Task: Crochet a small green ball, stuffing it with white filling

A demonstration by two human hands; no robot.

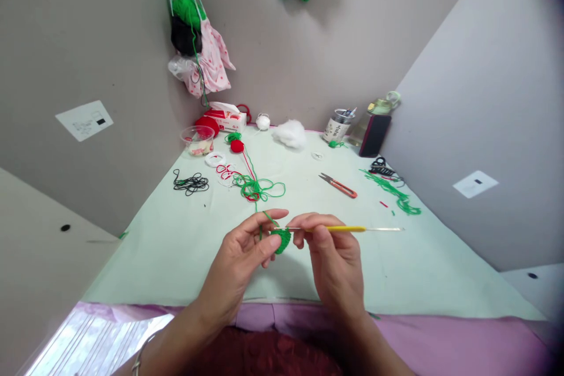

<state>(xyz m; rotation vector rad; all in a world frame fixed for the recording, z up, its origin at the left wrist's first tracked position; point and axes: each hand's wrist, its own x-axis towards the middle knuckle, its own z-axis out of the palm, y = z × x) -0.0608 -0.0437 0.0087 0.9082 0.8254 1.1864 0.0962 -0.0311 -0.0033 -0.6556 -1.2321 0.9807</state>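
Observation:
Between thumb and fingers, my left hand [244, 249] pinches a small green crocheted piece [282, 241], with green yarn running over the raised index finger. My right hand [332, 252] grips a crochet hook [346, 228] with a yellow handle, held level. The hook's left tip touches the top edge of the green piece; its other metal end points right. Beyond my hands, the green yarn leads to a loose tangle [259, 187] on the table, beside red strands.
On the pale table [291, 288] lie orange snips [338, 185], black cord [191, 183], white stuffing [291, 134], green strands [396, 194] and a red yarn ball [237, 146]. A tissue box [227, 119], plastic bowl [197, 142], pen can [338, 127] and phone [375, 136] stand behind.

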